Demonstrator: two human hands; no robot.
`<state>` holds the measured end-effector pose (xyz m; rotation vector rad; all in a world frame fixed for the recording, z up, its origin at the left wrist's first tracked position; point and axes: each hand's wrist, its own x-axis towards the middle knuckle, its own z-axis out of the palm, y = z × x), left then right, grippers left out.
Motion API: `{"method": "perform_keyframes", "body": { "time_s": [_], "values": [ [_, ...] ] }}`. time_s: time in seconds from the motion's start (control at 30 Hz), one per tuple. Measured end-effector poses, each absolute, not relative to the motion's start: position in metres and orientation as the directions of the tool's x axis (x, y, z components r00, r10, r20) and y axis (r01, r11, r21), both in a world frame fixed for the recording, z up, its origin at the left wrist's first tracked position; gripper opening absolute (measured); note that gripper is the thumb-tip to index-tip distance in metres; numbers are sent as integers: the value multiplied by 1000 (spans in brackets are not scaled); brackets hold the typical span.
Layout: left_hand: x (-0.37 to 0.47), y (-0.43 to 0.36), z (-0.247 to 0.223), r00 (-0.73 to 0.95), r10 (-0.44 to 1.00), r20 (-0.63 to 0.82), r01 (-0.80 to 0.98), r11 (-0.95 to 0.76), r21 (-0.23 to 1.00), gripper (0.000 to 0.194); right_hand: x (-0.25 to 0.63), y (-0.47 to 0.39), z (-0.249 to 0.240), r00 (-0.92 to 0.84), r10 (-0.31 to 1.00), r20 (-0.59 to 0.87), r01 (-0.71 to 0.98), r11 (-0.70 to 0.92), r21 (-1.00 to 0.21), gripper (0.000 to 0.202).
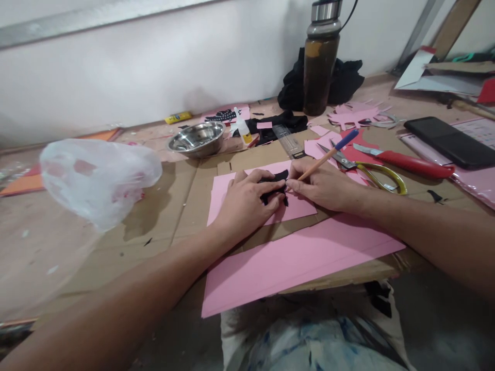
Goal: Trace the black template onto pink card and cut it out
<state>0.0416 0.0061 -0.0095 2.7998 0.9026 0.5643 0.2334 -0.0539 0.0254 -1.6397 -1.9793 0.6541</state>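
My left hand [249, 201] lies with fingers spread over a small black cut-out piece [281, 176], pressing it on a pink sheet of paper [218, 198]. My right hand [315, 180] grips an orange pen [323, 158] with a blue cap on its upper end. The pen's tip meets the right edge of the black piece, close to my left fingertips. Part of the black piece is hidden under my fingers. Nearer to me, a larger pink sheet [270, 268] lies along the cardboard's front edge.
Scissors [348, 164] with yellow handles and a red-handled knife [413, 162] lie right, beside a black phone [450, 141]. Behind are a steel bowl [197, 147], a small glue bottle [243, 129], a ruler [286, 139] and a tall drink bottle [320, 72]. A plastic bag [100, 175] sits left.
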Motion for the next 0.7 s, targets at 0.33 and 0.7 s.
{"method": "perform_keyframes", "body": {
  "time_s": [0.33, 0.7],
  "values": [
    [42, 7, -10, 755, 579, 310, 529, -816, 235, 27, 234, -55, 28, -185, 982, 39, 782, 171, -599, 23],
    [42, 7, -10, 754, 584, 300, 531, -812, 244, 26, 235, -57, 30, -227, 973, 43, 722, 197, -663, 25]
  ]
}}
